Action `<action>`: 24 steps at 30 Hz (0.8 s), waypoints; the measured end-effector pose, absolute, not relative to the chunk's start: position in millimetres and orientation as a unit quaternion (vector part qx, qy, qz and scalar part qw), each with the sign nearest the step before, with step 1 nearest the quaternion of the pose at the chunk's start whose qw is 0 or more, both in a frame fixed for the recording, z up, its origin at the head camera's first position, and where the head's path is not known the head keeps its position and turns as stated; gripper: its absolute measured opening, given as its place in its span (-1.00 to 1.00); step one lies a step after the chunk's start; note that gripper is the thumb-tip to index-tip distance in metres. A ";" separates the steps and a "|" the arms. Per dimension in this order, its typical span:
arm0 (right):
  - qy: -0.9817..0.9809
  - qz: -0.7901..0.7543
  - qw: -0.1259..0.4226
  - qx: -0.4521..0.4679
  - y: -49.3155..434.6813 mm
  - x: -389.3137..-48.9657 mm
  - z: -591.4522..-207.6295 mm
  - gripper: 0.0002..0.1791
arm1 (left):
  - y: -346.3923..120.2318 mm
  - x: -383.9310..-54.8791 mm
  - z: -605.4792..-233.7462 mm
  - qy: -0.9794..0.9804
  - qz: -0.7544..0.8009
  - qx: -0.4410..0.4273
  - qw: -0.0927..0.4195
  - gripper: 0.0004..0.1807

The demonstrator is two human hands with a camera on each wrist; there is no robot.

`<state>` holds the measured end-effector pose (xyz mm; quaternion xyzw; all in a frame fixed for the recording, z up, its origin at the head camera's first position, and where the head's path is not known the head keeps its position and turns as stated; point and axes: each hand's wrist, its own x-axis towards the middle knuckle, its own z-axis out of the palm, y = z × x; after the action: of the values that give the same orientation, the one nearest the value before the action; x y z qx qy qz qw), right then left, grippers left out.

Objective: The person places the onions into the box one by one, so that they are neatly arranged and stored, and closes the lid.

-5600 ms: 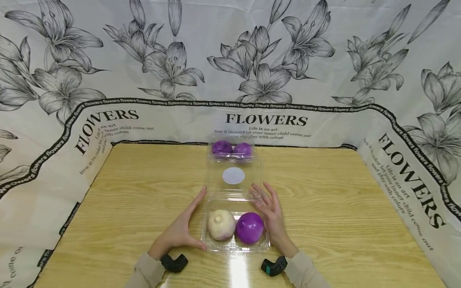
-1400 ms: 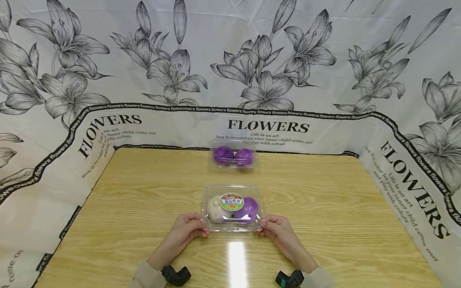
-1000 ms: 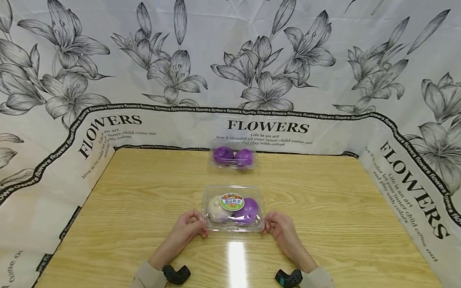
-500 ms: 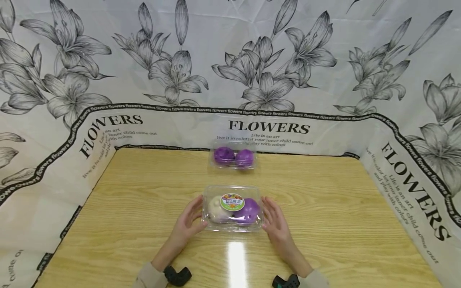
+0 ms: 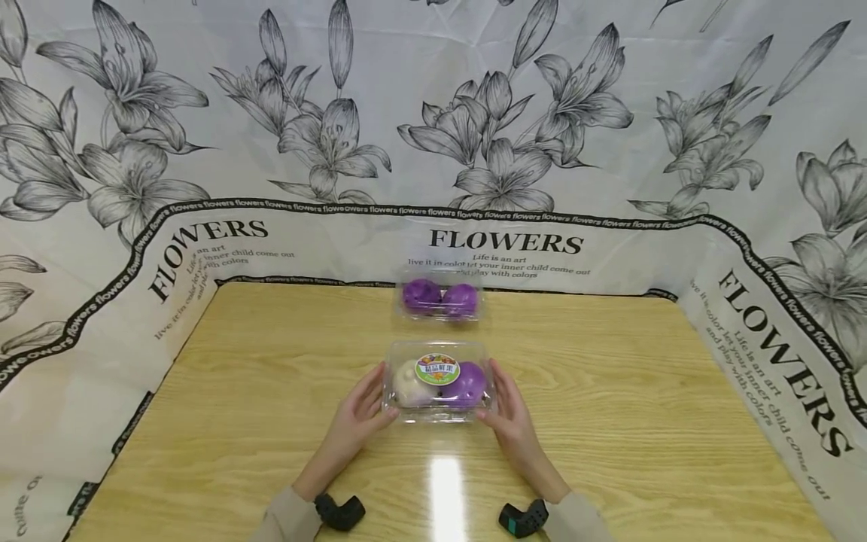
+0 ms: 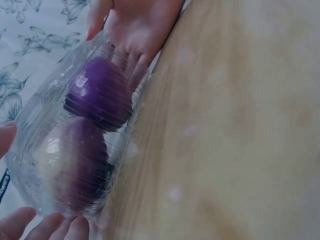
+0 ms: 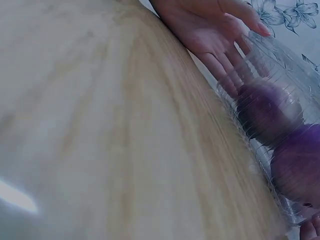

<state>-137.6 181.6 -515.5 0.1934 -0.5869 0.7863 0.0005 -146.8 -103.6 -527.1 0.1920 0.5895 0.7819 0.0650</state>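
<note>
A clear plastic clamshell box (image 5: 439,348), its lid down, is held between both hands in the middle of the head view. Inside are a pale, purple-tinged round vegetable (image 5: 415,388) and a purple round one (image 5: 466,385), both turnip-like. An oval fruit label (image 5: 437,369) is stuck on the lid. The left hand (image 5: 355,414) grips the left end, thumb at the near corner and fingers along the side. On the opposite end the right hand (image 5: 512,421) grips the same way. In the left wrist view, the right hand's fingers show through the ribbed plastic wall (image 6: 140,85).
Behind stands a second clear box (image 5: 439,315) with two purple round vegetables, near the table's back edge. White flower-print cloth (image 5: 339,256) surrounds the wooden table (image 5: 257,391) at the back and sides. Black devices (image 5: 341,513) are worn at both wrists.
The box was open earlier, its lid laid back; now the lid is down. The hands shifted from the near corners to the ends, and the box has moved slightly away from the person.
</note>
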 end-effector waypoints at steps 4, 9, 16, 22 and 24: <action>-0.577 0.794 0.013 0.191 177.9 -148.5 -515.5 -0.06 | -101.5 -159.9 -527.1 0.579 0.790 0.196 0.056 -0.10; -0.580 0.795 0.019 0.178 177.8 -157.7 -514.9 -0.04 | -99.3 -172.7 -528.6 0.585 0.786 0.190 0.061 -0.11; -0.583 0.794 0.023 0.171 178.3 -163.6 -515.0 -0.05 | -101.0 -185.6 -527.9 0.601 0.774 0.182 0.075 -0.11; -0.586 0.792 0.023 0.170 176.6 -166.5 -513.8 -0.05 | -103.5 -189.5 -525.2 0.612 0.767 0.176 0.082 -0.12; -0.584 0.793 0.024 0.171 176.6 -167.3 -513.0 -0.05 | -103.5 -189.3 -524.6 0.615 0.763 0.176 0.087 -0.12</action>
<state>-167.3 176.6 -513.0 0.1710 -0.5843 0.7930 0.0238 -189.3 -103.5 -524.6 0.1761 0.6154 0.7634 0.0866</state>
